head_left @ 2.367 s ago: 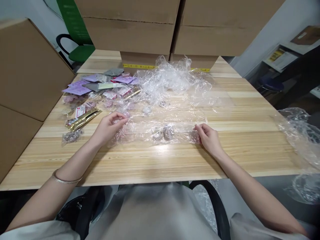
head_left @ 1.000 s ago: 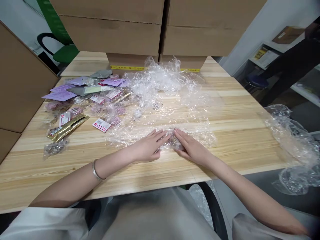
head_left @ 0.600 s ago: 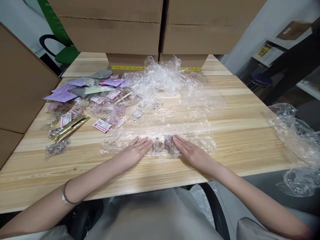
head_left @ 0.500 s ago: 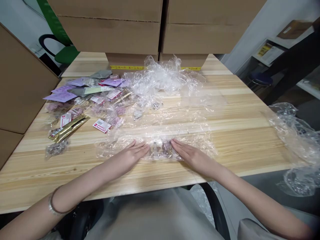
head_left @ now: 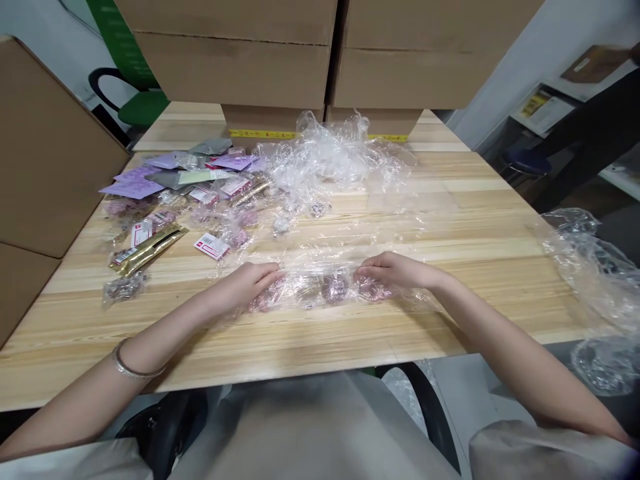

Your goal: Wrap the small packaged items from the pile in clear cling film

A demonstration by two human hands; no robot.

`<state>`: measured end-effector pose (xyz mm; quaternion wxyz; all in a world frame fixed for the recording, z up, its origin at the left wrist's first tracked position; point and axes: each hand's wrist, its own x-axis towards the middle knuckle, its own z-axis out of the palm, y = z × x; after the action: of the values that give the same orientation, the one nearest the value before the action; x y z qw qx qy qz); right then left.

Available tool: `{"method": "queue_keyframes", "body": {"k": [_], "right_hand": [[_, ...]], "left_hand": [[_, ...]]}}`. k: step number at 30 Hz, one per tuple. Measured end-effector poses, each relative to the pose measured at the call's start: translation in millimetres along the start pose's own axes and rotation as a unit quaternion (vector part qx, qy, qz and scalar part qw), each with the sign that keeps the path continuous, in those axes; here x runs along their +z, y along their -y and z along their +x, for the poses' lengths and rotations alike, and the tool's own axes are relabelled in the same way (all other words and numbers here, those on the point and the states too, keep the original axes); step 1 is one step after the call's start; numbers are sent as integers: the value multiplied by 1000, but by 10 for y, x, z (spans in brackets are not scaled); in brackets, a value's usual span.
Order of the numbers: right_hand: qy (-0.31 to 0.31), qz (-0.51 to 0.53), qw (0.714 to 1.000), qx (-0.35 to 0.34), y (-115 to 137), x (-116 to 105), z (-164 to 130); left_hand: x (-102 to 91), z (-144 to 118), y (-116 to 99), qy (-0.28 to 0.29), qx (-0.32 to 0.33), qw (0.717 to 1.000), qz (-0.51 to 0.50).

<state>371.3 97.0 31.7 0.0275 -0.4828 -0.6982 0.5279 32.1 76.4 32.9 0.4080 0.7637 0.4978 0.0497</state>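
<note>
Both hands are laid on a long roll of clear plastic wrap (head_left: 320,288) near the front edge of the wooden tabletop (head_left: 500,280). Left hand (head_left: 247,288) is curled over the left end of the roll, with its fingers bent down onto the plastic. Right hand (head_left: 395,272) is curled over the right end in the same way, fingers bent and pressed on the wrap. Whether the plastic is pinched or only pressed cannot be told. Small pink and brown items (head_left: 334,288) can be seen inside the roll, between the two hands. A silver bracelet (head_left: 131,363) is worn on the left wrist. More crumpled clear plastic (head_left: 335,157) is piled farther back on the tabletop. To the left, purple and grey packets (head_left: 160,175) are spread out, and a gold packet (head_left: 150,245) is lying near a white label with red print (head_left: 212,245). Big cardboard boxes (head_left: 280,53) are stacked at the back and at the left side. Another heap of clear plastic (head_left: 595,280) is hung over the right edge of the tabletop.
</note>
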Motion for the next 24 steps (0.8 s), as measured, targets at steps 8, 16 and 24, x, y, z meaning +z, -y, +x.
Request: {"method": "queue_keyframes", "body": {"k": [8, 16, 24], "right_hand": [[-7, -33, 999, 37, -443, -285, -100], [-395, -293, 868, -76, -240, -42, -578], [-207, -316, 891, -253, -345, 543, -330]], "left_hand": [[-11, -89, 119, -44, -16, 966, 254], [250, -294, -21, -175, 255, 874, 375], [245, 16, 115, -45, 188, 928, 320]]}}
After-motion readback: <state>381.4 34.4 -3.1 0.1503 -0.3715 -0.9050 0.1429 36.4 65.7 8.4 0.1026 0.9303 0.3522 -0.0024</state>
